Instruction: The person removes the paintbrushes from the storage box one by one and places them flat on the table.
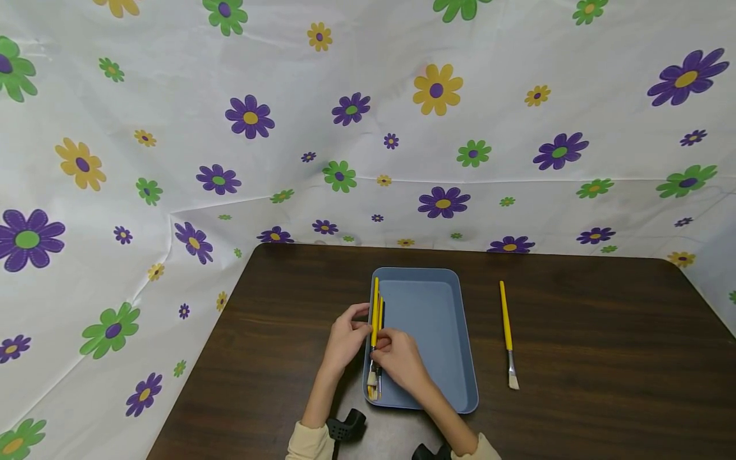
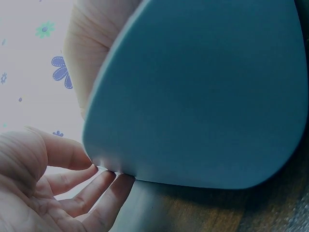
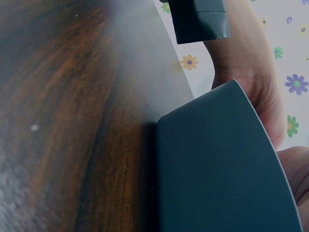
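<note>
A blue-grey tray (image 1: 425, 332) lies on the table with several yellow-handled paintbrushes (image 1: 381, 308) lengthwise along its left side. My left hand (image 1: 344, 340) is at the left rim, its thumb against the handle of the uppermost paintbrush (image 1: 375, 300). In the left wrist view, that hand's fingertips meet the tray's edge and their ends are hidden. My right hand (image 1: 400, 358) reaches over the tray and pinches the same paintbrush near its metal ferrule. Its fingertips are partly covered by the hand. The right wrist view mainly shows the tray's outer wall (image 3: 217, 159).
Right of the tray, another yellow-handled paintbrush (image 1: 506, 319) lies on the dark wooden table (image 1: 604, 358), bristles toward me. A white flowered cloth (image 1: 356, 76) hangs behind the table and along its left side. Dark wrist mounts (image 1: 347, 426) sit on the forearms.
</note>
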A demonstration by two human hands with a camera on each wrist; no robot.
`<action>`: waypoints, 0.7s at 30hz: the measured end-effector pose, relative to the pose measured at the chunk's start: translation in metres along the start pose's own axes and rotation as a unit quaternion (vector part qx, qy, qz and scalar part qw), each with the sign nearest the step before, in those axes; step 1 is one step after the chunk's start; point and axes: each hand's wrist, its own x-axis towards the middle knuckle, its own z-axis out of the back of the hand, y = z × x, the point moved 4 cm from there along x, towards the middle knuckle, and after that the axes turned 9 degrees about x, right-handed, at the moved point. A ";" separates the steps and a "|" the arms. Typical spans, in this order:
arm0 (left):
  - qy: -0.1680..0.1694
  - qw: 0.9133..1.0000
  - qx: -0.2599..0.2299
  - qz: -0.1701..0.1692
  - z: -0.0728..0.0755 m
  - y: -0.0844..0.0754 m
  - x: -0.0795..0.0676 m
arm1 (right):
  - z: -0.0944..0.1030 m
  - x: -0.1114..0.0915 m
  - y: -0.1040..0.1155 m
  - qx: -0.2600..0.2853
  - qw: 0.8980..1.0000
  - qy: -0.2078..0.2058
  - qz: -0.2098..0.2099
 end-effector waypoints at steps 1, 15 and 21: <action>0.000 1.000 0.000 0.001 0.000 0.000 0.000 | 0.000 0.000 0.000 0.000 1.000 0.000 0.000; 0.005 1.000 -0.001 0.004 -0.001 0.001 0.000 | 0.002 0.000 -0.006 0.058 0.998 0.001 -0.021; 0.009 1.000 -0.008 0.005 0.000 0.000 0.000 | 0.003 0.002 -0.009 0.095 0.995 0.008 -0.038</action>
